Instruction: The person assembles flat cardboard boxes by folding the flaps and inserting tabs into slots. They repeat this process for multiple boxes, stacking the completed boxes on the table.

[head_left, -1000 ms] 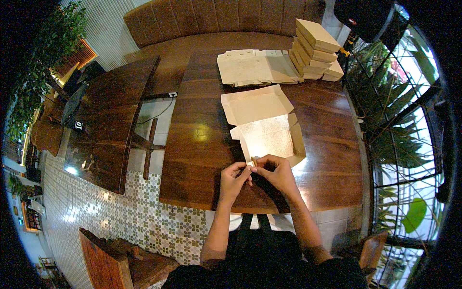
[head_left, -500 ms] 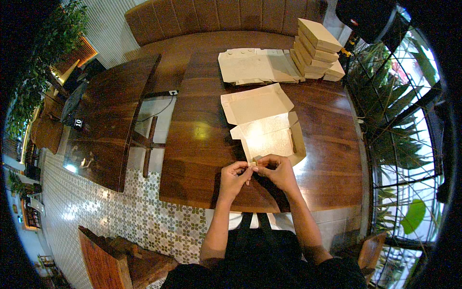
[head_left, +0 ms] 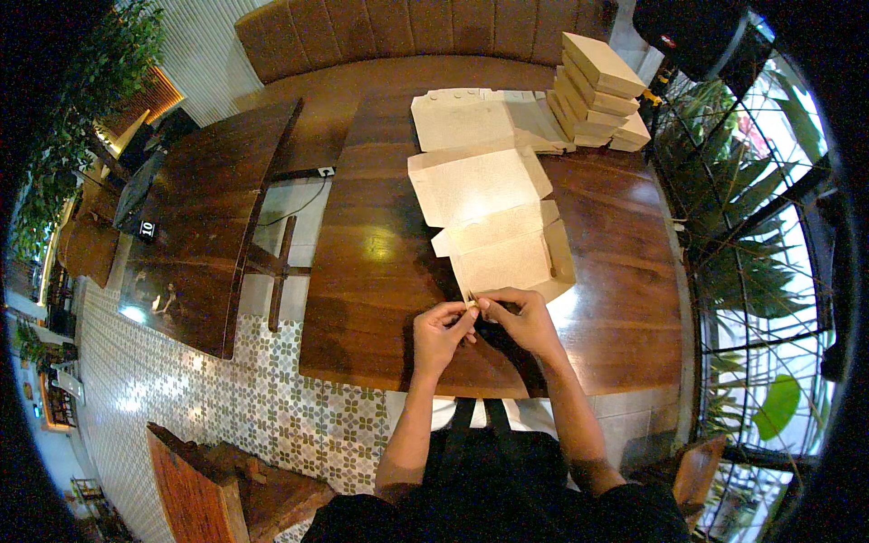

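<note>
A partly folded cardboard box [head_left: 502,258] lies in front of me on the wooden table, its lid panel spread away from me and its right side wall standing up. At the box's near left corner, my left hand [head_left: 441,337] pinches a small cardboard flap between thumb and fingers. My right hand [head_left: 520,321] meets it there, thumb and fingers closed on the near edge of the same box. The fingertips almost touch, and they hide most of the corner.
Flat cardboard blanks [head_left: 471,122] lie at the far side of the table [head_left: 362,271]. Beside them rises a stack of folded boxes [head_left: 597,86]. A second dark table [head_left: 204,235] stands to the left, a wooden chair [head_left: 204,484] at lower left, and a grid window [head_left: 769,271] at right.
The box's lid panel has tipped farther back and now reaches the flat blanks. Both hands stay at the near corner, with the fingers slightly shifted.
</note>
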Action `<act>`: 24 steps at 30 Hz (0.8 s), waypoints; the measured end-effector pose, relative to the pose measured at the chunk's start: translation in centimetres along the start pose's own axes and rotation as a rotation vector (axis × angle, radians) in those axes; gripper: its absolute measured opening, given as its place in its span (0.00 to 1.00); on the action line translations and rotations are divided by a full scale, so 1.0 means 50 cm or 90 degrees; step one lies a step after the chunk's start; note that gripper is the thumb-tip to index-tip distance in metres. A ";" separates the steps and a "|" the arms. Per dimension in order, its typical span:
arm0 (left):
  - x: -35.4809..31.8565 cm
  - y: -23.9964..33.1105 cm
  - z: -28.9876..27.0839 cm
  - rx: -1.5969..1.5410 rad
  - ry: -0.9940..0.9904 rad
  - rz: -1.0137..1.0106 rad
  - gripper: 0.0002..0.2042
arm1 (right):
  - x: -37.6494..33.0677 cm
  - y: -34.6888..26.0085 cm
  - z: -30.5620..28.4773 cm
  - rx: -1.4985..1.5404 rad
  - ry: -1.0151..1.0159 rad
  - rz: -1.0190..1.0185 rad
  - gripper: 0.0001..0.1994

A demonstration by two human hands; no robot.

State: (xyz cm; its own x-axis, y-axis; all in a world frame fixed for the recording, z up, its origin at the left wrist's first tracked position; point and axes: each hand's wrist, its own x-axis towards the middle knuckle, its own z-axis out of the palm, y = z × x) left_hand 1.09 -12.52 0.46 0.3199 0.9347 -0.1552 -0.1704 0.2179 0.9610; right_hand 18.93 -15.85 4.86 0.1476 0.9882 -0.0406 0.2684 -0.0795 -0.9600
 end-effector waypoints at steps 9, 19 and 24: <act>0.001 0.007 -0.001 -0.024 -0.007 0.015 0.10 | 0.041 0.009 -0.010 -0.036 -0.100 0.077 0.08; -0.001 0.029 0.025 0.316 0.145 0.155 0.11 | 0.048 -0.042 0.030 -0.233 0.014 -0.056 0.08; -0.011 0.113 -0.002 0.508 0.157 0.129 0.08 | 0.022 -0.083 0.016 -0.290 -0.023 -0.050 0.12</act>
State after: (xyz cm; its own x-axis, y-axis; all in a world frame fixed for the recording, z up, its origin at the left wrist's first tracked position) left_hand -0.12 -11.78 5.96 0.1265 0.9887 0.0809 0.5331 -0.1365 0.8349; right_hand 17.21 -14.35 8.56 0.0794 0.9968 0.0107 0.6699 -0.0454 -0.7411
